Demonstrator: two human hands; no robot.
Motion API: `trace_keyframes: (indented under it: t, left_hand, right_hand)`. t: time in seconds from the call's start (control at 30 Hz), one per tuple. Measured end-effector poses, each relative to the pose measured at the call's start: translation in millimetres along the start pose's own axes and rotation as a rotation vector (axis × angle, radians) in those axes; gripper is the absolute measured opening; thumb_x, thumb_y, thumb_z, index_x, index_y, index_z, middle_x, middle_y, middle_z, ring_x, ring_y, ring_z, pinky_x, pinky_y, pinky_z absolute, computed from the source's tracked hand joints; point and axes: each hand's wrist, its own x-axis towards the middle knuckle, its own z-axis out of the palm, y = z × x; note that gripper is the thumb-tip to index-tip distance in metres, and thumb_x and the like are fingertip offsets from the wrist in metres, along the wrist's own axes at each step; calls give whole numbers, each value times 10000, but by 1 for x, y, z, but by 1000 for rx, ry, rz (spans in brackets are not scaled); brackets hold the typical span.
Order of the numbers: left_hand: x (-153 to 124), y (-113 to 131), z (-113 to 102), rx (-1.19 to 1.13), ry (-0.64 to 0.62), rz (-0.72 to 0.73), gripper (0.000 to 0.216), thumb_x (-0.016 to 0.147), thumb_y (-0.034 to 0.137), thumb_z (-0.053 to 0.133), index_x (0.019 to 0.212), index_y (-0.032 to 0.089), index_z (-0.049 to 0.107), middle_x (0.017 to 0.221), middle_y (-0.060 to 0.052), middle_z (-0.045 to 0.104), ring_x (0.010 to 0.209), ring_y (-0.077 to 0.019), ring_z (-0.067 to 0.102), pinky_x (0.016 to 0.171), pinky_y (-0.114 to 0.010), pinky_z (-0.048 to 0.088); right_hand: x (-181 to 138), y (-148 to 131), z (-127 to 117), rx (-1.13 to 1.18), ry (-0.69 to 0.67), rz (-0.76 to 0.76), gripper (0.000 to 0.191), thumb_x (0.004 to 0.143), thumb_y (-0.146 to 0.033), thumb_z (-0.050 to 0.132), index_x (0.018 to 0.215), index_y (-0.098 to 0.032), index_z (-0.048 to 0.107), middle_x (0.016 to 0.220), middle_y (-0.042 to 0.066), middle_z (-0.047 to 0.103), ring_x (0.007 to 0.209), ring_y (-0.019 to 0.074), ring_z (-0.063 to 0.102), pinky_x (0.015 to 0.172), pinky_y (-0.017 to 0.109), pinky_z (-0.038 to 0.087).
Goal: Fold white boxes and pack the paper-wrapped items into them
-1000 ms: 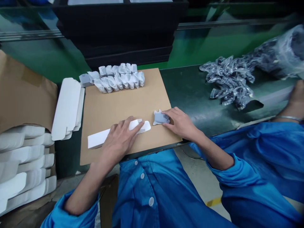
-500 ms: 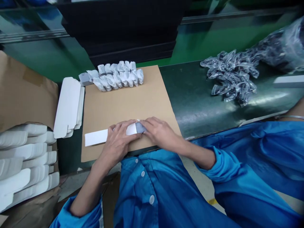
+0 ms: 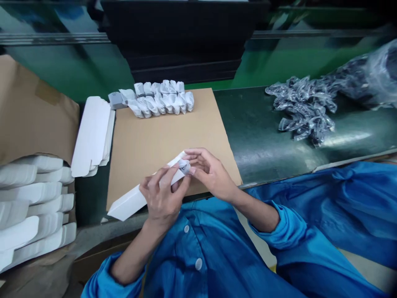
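My left hand [image 3: 163, 194] is closed around a long white cardboard box [image 3: 128, 203], tilted diagonally over the brown cardboard sheet [image 3: 167, 134]. At the box's upper right end, a small grey-white wrapped packet [image 3: 184, 166] shows in the opening. My right hand [image 3: 212, 171] is at that end, its thumb against the packet and its fingers curled by the box's edge. How far the packet reaches inside is hidden. Two rows of white-wrapped packets [image 3: 163, 101] stand at the back of the sheet, with a grey block [image 3: 116, 100] at their left end.
Flat white cartons [image 3: 93, 134] lie left of the sheet. Beside them, a large brown carton [image 3: 35, 111] holds stacked white cartons [image 3: 40, 194]. Dark items in clear plastic bags [image 3: 305, 105] are heaped on the green table [image 3: 248, 140]. Another person's blue clothing [image 3: 350, 198] shows at the right.
The box has turned from nearly level to a diagonal, its right end raised. My right hand's fingers have opened somewhat around that end, and more of the wrapped packet shows. The view has shifted slightly.
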Motion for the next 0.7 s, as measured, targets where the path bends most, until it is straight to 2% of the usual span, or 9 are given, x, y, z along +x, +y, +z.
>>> trace_keyframes:
  t: [0.13, 0.27, 0.37, 0.43, 0.5, 0.57, 0.63, 0.67, 0.7]
  left_hand:
    - [9, 4, 0, 53, 20, 38, 295, 851, 76, 626, 985, 324, 712, 1186, -33, 674, 1127, -252, 550, 912, -436, 342]
    - [21, 3, 6, 58, 38, 63, 186, 877, 116, 607, 907, 274, 701, 1210, -37, 675, 1138, -262, 557, 907, -440, 346]
    - [26, 5, 14, -5, 53, 95, 184, 891, 107, 569, 845, 246, 680, 1192, -41, 679, 1150, -251, 566, 903, -423, 361]
    - [28, 11, 19, -48, 60, 99, 208, 901, 97, 536, 817, 234, 669, 1141, -51, 687, 1155, -250, 574, 903, -418, 375]
    - [30, 13, 17, -69, 30, 84, 217, 915, 98, 507, 857, 227, 672, 1179, -80, 673, 1171, -252, 576, 902, -413, 395]
    - [34, 0, 7, -82, -4, 68, 210, 935, 146, 508, 1022, 246, 671, 1296, -108, 623, 1210, -254, 564, 919, -410, 421]
    - [41, -32, -9, -52, -23, -27, 297, 945, 254, 531, 1234, 273, 598, 1411, -119, 547, 1283, -271, 523, 980, -432, 434]
    - [44, -55, -17, 3, -19, -142, 367, 941, 324, 541, 1302, 265, 555, 1441, -130, 520, 1315, -297, 496, 1013, -457, 430]
    - [46, -79, -23, 94, -67, -316, 470, 937, 378, 534, 1380, 227, 490, 1488, -159, 467, 1355, -328, 454, 1042, -487, 418]
  right_hand:
    - [3, -3, -2, -101, 27, 16, 444, 836, -235, 668, 1266, -206, 561, 1125, 68, 680, 1046, 165, 660, 952, 338, 546]
    - [16, -13, -9, -40, 50, 86, 495, 760, -272, 744, 1223, -190, 594, 1028, 64, 698, 955, 182, 682, 854, 328, 576]
    - [25, -17, -7, -31, -22, 135, 573, 725, -246, 755, 1269, -188, 585, 949, 40, 702, 872, 177, 686, 783, 318, 581]
    - [31, -16, -3, -66, -75, 173, 598, 720, -204, 722, 1301, -175, 582, 801, -2, 671, 768, 159, 667, 718, 301, 565]
    - [39, -14, -7, -109, -97, 183, 602, 725, -210, 700, 1315, -165, 588, 706, -26, 623, 705, 149, 635, 674, 292, 538]
    - [47, -17, -29, -176, -57, 152, 608, 716, -273, 725, 1305, -180, 610, 706, -17, 621, 696, 152, 617, 656, 291, 510]
    - [55, -26, -75, -304, 46, 107, 619, 677, -339, 769, 1271, -216, 648, 769, 13, 659, 726, 168, 621, 658, 297, 485]
    - [58, -31, -106, -387, 115, 92, 610, 658, -363, 782, 1245, -235, 670, 804, 32, 680, 746, 182, 627, 661, 305, 476]
    - [60, -36, -138, -486, 155, 101, 597, 671, -372, 778, 1246, -249, 672, 893, 58, 708, 806, 204, 643, 699, 325, 478]
